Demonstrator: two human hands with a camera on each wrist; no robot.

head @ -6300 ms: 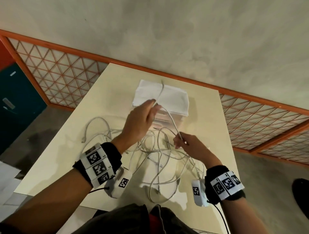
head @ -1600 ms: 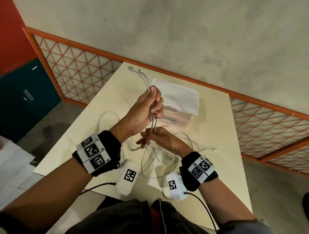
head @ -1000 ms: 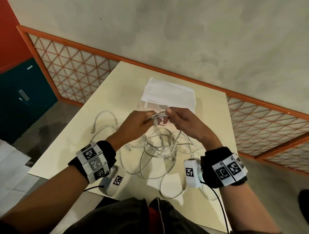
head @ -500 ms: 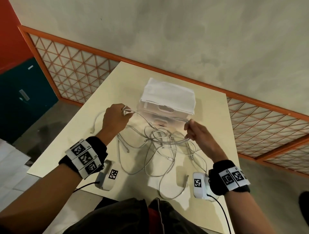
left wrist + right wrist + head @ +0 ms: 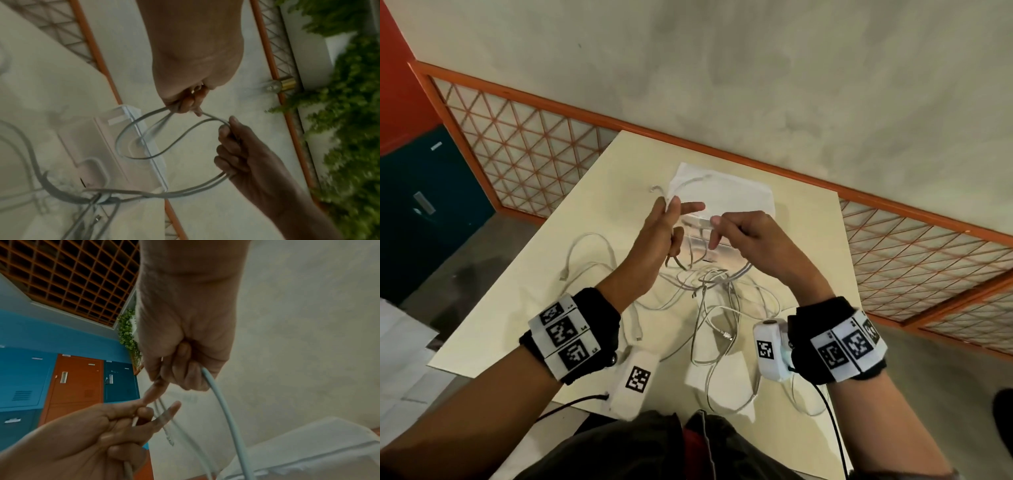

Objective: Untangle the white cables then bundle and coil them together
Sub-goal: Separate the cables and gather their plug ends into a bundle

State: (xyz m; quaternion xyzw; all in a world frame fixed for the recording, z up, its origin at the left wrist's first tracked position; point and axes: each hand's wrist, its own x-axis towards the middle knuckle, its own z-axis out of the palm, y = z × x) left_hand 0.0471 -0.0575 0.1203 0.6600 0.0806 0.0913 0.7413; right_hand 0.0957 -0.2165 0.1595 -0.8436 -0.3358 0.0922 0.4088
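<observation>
Both hands have come back together above the table (image 5: 544, 274) since half a second ago, when they were stretched wide apart with a span of cable between them. The left hand (image 5: 654, 240) now pinches a doubled pair of white cables (image 5: 722, 308) between thumb and fingers, its index and middle fingers stretched forward. Two connector ends (image 5: 655, 188) stick out beyond its fingertips, probably kept level so the strands start the coil from the same point.

The right hand (image 5: 753, 240) is closed round the same strands just beside it. In the left wrist view a loop (image 5: 164, 138) of doubled cable hangs between the two hands (the first turn of a coil, by the look of it), held in the air so that it stays clear of the rest. The right wrist view shows a strand (image 5: 226, 418) leaving the curled right fingers and dropping toward the table.

Most of the cable length lies as a loose heap on the tabletop below the hands, with a knot-like crossing (image 5: 709, 277) under them and one strand (image 5: 585, 250) trailing off to the left. A clear plastic box with a white lid (image 5: 739, 195) stands behind the heap. Untangling looks only partly done, so drawing more length into the coil may snag at that crossing.
</observation>
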